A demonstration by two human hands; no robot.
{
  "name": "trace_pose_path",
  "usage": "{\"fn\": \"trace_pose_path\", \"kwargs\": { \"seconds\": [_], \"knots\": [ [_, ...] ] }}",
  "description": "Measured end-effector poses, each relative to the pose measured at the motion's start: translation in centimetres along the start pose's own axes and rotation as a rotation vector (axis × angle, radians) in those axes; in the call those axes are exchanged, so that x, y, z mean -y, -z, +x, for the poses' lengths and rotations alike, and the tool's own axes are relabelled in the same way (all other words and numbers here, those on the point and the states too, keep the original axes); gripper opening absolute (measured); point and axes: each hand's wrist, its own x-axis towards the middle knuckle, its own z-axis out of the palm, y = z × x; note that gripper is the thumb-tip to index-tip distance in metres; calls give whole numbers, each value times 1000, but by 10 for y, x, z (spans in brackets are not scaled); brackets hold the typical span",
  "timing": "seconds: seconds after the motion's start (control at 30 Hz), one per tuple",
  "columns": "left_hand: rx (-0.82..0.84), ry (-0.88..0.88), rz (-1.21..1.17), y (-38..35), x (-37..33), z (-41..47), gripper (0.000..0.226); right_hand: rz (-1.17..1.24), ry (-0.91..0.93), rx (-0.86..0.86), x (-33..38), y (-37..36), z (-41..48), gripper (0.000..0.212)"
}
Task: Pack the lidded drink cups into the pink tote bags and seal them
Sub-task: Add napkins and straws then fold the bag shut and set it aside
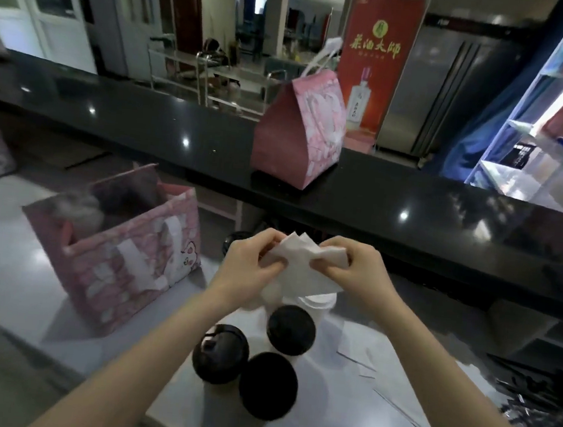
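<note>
Both hands hold a white folded paper piece (302,267) above the cups: my left hand (251,262) pinches its left side, my right hand (353,270) pinches its right side. Below them three black-lidded cups stand on the white counter: one (291,329) nearest the hands, one (220,353) to the left, one (268,386) in front. A white cup (319,304) is partly hidden behind them. An open pink tote bag (124,260) stands to the left with something grey inside. A closed pink tote bag (301,132) stands on the black ledge beyond.
The black glossy ledge (411,205) runs across behind the white counter (9,273). Dark wrapped straws (535,420) lie in a heap at the right, with thin white strips (355,358) beside the cups. Another black lid (236,240) shows behind my left hand.
</note>
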Motion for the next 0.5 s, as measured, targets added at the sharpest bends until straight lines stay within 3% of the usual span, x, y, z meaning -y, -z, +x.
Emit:
{"fn": "trace_pose_path", "kwargs": {
  "seconds": [0.23,0.4,0.5],
  "knots": [
    [-199,-39,38,170,56,-17,18,6,162,-79,103,-98,66,9],
    [-419,-64,467,261,115,-21,16,9,189,-100,158,-163,109,11],
    [-383,11,637,286,144,-18,13,15,171,-97,177,-195,130,16]
  ]
}}
